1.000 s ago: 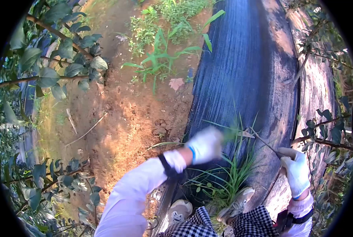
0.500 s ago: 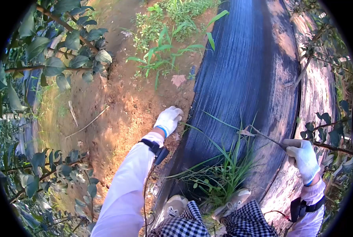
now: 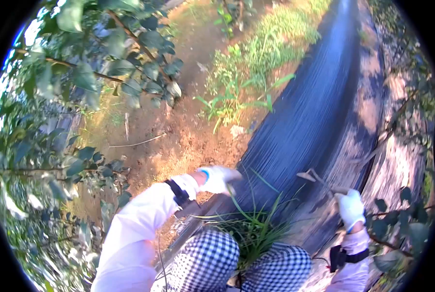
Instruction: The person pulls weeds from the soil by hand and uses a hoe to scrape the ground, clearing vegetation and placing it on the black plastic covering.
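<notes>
My right hand [image 3: 350,208], in a white glove, is closed round the handle of a small hand hoe [image 3: 319,179]. The hoe's thin shaft points up and left, and its small pale blade is over the black plastic sheet [image 3: 295,121]. My left hand [image 3: 221,179], also gloved, reaches over the sheet's left edge, above a clump of long grass [image 3: 259,228]. Motion smears its fingers, so their grip does not show. One grass blade passes close to the fingertips. The clump stands just in front of my checked trouser knees [image 3: 205,258].
Bare soil [image 3: 178,131] runs along the sheet's left side, with low weeds [image 3: 256,63] further up. Leafy branches [image 3: 144,53] hang at the upper left, and more leaves [image 3: 402,214] crowd the right. A dry stick [image 3: 137,141] lies on the soil.
My view has tilted up and my knees have come up into it. The left hand has left the soil for the sheet edge by the grass. The right hand has brought the hoe closer in.
</notes>
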The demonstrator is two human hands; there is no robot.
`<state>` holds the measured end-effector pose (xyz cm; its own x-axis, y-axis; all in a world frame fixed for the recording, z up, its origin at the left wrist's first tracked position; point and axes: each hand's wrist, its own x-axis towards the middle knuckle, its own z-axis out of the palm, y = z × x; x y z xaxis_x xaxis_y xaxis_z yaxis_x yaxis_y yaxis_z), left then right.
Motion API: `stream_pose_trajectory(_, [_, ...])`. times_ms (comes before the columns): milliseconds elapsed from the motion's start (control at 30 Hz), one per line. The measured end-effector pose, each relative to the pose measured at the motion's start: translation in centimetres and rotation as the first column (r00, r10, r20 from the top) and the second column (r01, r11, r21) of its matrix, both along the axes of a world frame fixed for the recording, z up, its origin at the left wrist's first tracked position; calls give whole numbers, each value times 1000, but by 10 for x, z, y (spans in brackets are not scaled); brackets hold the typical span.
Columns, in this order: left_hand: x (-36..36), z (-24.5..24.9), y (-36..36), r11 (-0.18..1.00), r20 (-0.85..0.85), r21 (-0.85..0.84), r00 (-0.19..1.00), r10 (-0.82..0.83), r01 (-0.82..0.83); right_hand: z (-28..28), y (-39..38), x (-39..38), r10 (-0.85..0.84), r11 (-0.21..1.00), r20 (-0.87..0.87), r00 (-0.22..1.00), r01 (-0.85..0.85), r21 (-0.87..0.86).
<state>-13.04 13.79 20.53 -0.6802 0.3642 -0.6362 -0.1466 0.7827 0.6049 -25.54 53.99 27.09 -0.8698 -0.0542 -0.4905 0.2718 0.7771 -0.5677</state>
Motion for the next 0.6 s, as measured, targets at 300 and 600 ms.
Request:
stream_pose_trajectory(300, [49,112,-96,739,-357,-548,908,217,-392,-4,18,-24,-53,984,189,981,84,-160])
stream_pose_trajectory(600, [57,7,-124,711,-168,-490,855,490,-504,33,27,-45,-232,915,45,972,233,-329])
